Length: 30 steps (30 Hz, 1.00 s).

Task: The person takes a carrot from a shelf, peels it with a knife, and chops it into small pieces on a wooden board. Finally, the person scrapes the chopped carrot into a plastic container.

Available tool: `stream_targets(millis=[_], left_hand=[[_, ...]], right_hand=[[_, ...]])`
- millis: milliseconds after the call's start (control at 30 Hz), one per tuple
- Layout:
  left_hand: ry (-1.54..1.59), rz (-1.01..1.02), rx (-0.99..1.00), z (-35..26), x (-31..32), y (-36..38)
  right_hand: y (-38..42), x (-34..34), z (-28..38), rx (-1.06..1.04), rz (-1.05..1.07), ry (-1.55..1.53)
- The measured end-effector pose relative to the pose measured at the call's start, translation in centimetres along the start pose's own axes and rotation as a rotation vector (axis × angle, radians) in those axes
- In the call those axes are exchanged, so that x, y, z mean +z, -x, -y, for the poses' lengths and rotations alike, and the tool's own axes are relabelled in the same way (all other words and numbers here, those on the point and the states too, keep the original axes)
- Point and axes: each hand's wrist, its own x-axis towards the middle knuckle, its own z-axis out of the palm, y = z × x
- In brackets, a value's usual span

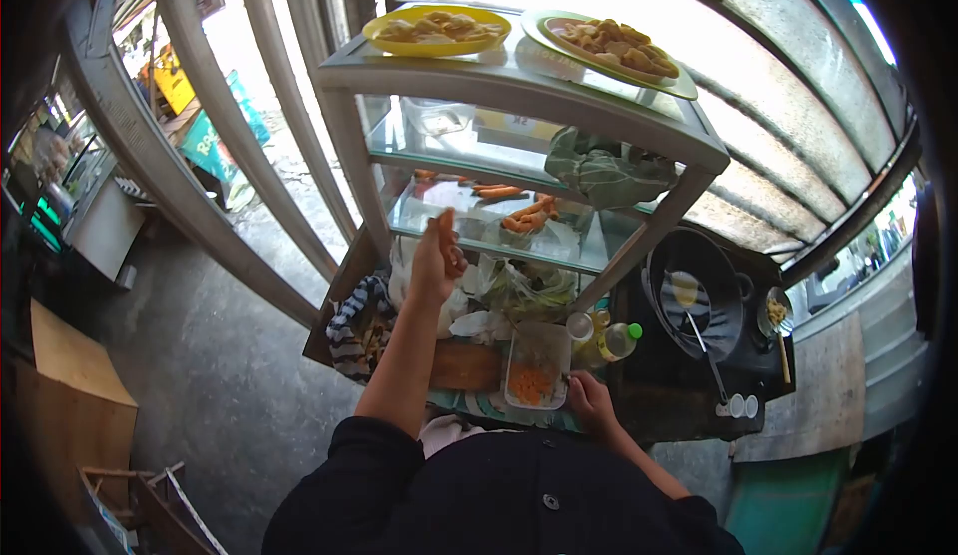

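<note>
My left hand point(437, 261) is raised in front of the glass display case, by its lower shelf. Its fingers are curled, with an orange-brown tip poking up that could be a finger or a held piece. Orange carrots point(529, 216) lie on that shelf behind the glass. Low at the counter's front edge, my right hand point(591, 402) is closed at the right side of a clear plastic container point(539, 340). A small dark end shows at its fingers; what it belongs to is hidden. Chopped orange carrot point(532, 385) lies in the container. Left of it is a wooden cutting board point(465, 365).
A yellow plate point(439, 44) and a green-rimmed plate point(539, 31) of food top the case. Leafy greens point(609, 171) hang over its upper shelf. Right stand a green-capped bottle point(619, 341) and a black wok point(689, 266) with a ladle point(707, 350). Metal bars point(200, 196) rise at left.
</note>
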Motion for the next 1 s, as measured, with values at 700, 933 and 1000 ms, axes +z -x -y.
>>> stream_targets(millis=[700,933,1000], left_hand=[[-1.638,0.101,0.363,11.5,-19.6,11.9],[-1.356,0.084,0.272,11.7,-22.3,11.7],[-1.379,0.091,0.296,11.8,-22.4,11.5]], right_hand=[[1.9,19.7,-7.2,0.233,0.262,0.136],[1.9,22.9,-5.0,0.332,0.154,0.349],[2.0,23.1,-4.8,0.340,0.143,0.406]])
